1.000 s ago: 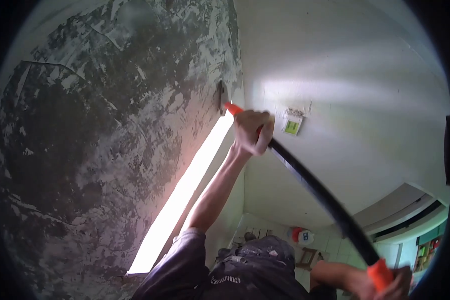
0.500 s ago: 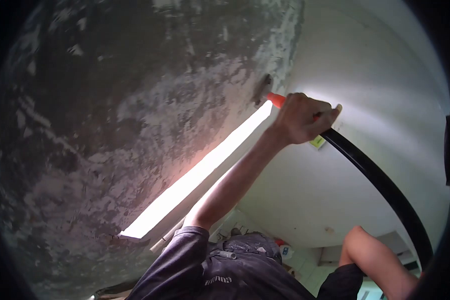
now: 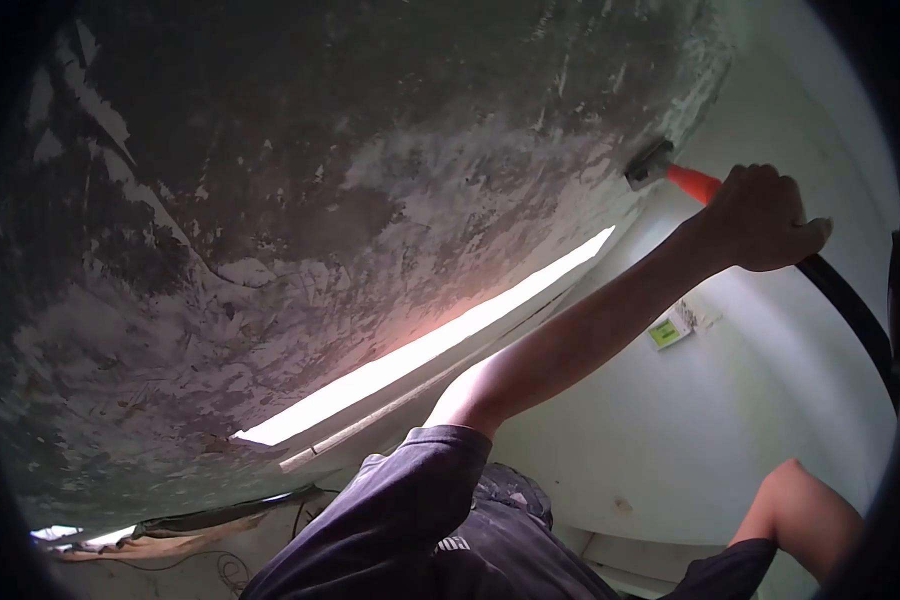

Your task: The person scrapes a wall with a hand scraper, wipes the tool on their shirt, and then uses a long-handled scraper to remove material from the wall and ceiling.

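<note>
My left hand [image 3: 765, 220] is wrapped round the long handle of a scraper, with the thumb sticking out to the right. The scraper's orange neck [image 3: 692, 183] shows just beyond my fist. Its flat metal head [image 3: 650, 165] lies against the edge of a rough, patchy grey surface [image 3: 450, 190]. Behind my fist the black handle [image 3: 855, 305] runs down to the right and looks curved in this wide view. My right elbow [image 3: 795, 490] is bent at the lower right, and the hand beyond it is out of view.
A bright white strip [image 3: 430, 340] runs along the rough surface, with a thin pale rod [image 3: 370, 425] below it. A small green-and-white plate [image 3: 670, 328] is on the pale wall [image 3: 610, 430]. Brown sheeting [image 3: 190, 525] and thin wire [image 3: 232, 570] lie at the lower left.
My left hand and the scraper head have moved to the right in the view, along the rough surface's edge. The view has shifted too, and the green-and-white plate is less covered.
</note>
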Action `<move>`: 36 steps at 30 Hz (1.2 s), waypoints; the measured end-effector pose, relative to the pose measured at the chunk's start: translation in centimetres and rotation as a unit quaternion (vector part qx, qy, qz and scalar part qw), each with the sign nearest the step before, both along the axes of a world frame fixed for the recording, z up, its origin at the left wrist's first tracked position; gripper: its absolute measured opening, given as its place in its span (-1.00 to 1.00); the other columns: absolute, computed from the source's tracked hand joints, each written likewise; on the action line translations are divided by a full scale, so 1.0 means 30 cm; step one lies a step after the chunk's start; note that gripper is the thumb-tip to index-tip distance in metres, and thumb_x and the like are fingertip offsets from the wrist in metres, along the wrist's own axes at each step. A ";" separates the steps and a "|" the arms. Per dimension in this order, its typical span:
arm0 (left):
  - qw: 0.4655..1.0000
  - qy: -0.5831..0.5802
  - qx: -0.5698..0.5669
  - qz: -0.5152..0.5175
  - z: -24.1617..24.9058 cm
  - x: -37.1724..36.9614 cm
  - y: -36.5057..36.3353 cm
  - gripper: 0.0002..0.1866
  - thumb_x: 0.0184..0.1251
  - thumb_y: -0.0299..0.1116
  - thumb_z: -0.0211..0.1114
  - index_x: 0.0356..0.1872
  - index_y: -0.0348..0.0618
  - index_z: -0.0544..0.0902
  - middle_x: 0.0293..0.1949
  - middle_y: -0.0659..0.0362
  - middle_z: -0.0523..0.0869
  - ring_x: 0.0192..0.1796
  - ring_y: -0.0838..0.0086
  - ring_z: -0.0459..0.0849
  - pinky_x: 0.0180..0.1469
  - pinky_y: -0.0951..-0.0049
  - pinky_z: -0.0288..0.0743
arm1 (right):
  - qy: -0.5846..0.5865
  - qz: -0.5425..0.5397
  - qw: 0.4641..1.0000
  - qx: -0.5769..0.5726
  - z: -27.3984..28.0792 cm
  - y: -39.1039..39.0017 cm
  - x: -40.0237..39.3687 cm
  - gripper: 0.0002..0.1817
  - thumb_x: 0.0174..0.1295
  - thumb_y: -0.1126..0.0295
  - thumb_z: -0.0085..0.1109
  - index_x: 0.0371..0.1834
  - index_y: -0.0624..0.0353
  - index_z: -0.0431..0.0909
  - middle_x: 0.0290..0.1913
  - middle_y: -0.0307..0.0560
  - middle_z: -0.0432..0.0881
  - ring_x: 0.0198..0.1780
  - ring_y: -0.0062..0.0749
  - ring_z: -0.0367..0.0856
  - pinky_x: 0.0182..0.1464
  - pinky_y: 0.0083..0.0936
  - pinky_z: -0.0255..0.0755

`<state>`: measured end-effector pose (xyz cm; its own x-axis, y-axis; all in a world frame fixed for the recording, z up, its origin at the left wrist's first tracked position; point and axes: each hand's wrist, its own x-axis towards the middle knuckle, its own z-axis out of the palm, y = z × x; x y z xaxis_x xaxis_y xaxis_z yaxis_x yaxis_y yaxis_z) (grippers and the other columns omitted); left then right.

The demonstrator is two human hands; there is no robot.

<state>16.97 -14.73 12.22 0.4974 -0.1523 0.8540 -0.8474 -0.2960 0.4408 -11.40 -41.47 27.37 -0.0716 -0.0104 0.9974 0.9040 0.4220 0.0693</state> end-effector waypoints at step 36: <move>0.986 0.063 0.108 0.108 -0.215 0.296 -0.084 -0.17 0.38 0.34 -0.06 -0.96 -0.09 0.34 -0.95 0.26 0.21 -0.80 0.36 0.25 -0.48 0.31 0.32 | 0.039 0.017 0.970 0.238 -0.183 -0.443 0.589 -0.61 0.46 0.09 -0.12 -0.38 0.16 0.45 -0.59 -0.23 0.43 -0.59 -0.44 0.38 -0.55 -0.51 0.36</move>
<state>25.86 -17.24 5.78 0.6378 -0.2024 0.7431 -0.6968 -0.5627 0.4448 6.26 -54.76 21.89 0.0115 -0.4718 0.8816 0.9003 0.3886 0.1963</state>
